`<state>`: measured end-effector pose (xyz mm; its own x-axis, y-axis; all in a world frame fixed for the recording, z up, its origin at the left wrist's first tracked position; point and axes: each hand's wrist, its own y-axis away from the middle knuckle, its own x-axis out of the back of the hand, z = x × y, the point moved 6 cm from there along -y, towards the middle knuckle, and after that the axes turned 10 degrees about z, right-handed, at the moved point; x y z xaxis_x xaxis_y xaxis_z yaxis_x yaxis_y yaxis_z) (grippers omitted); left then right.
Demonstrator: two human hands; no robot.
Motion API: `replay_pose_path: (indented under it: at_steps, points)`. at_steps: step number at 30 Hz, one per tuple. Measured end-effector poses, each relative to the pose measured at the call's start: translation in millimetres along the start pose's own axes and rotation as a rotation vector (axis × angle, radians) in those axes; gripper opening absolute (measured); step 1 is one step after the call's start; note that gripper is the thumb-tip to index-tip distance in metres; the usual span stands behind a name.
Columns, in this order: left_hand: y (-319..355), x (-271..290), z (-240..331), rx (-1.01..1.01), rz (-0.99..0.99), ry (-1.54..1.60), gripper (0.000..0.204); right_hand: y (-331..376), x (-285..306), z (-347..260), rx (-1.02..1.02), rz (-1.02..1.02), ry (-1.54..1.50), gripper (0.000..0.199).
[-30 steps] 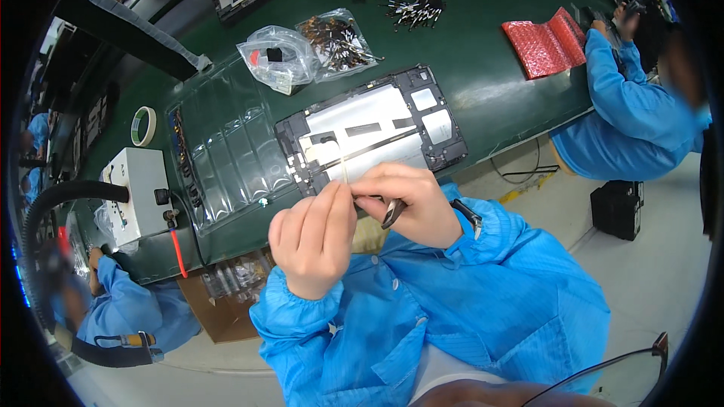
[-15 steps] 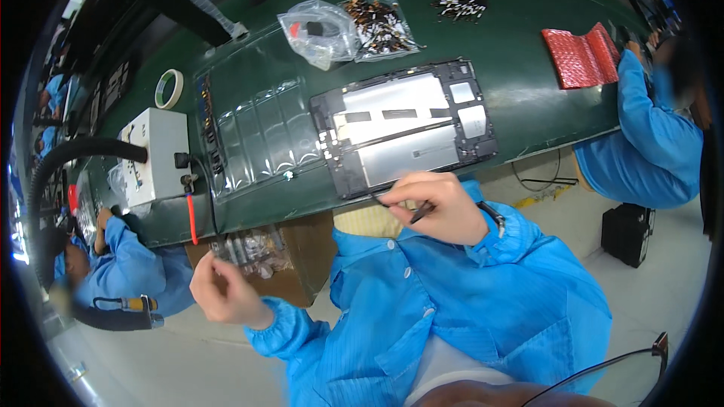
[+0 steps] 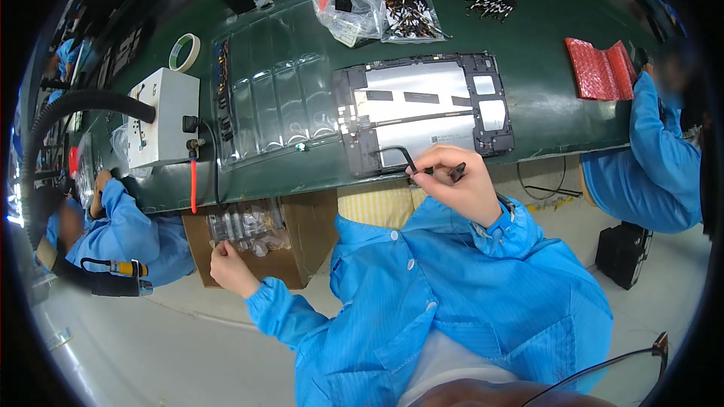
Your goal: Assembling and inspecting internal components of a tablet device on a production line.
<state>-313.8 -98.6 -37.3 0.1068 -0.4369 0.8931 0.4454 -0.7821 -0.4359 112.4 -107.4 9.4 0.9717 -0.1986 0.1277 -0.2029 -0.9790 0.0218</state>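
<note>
My right hand is closed round a slim black tool with a bent tip. The tip reaches over the near edge of an opened tablet, which lies on the green table with its silver battery and black frame bare. Below the table's edge, my left hand has its fingertips pinched together at the rim of a cardboard box. Whatever those fingers hold, if anything, is too small to make out. Clear plastic packaging fills the box.
A clear ribbed tray lies left of the tablet, beside a white control box and a tape roll. Bags of small parts, a loose pile and red bubble wrap lie farther off. Co-workers sit on both sides.
The view has shifted, so the table sits higher and farther right. My left hand has moved up to the box's rim. The bent tool in my right hand now shows more plainly over the tablet's edge.
</note>
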Motion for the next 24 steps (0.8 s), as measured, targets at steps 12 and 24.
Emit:
replay_pose_path:
  at_steps: [12, 24]
  points:
    - [48, 102, 269, -0.524, -0.272, 1.353, 0.032, 10, -9, 8, -0.060, -0.025, -0.264, 0.015]
    - [57, 114, 284, -0.655, -0.167, 1.413, 0.026, -5, 3, -28, 0.248, 0.194, -0.204, 0.020]
